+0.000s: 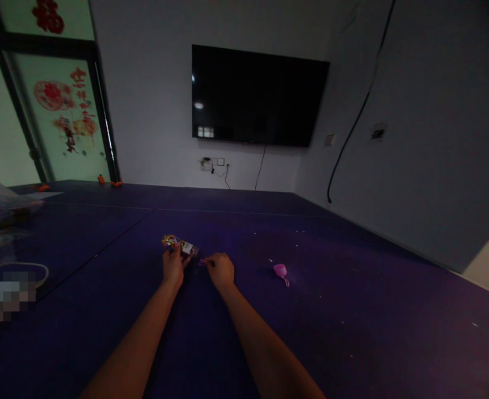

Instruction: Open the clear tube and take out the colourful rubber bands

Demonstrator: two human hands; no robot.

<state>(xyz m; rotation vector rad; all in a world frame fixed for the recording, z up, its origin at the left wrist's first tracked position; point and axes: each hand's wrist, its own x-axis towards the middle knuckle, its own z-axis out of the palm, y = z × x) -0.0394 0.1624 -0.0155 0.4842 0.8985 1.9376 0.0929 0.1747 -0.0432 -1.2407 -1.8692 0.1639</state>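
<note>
Both hands (173, 269) and slender forearms (144, 332) are bare.

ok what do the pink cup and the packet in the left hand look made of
Pink cup: probably smooth plastic, judging by its even colour. Packet: likely thin printed plastic film, glossy, from its bright print and clear-looking end; too small to be sure.

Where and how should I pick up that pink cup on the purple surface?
Probably pinch the thin handle from your near side with your right hand: the handle juts out from the pink cup toward you, slightly rightward.
</note>
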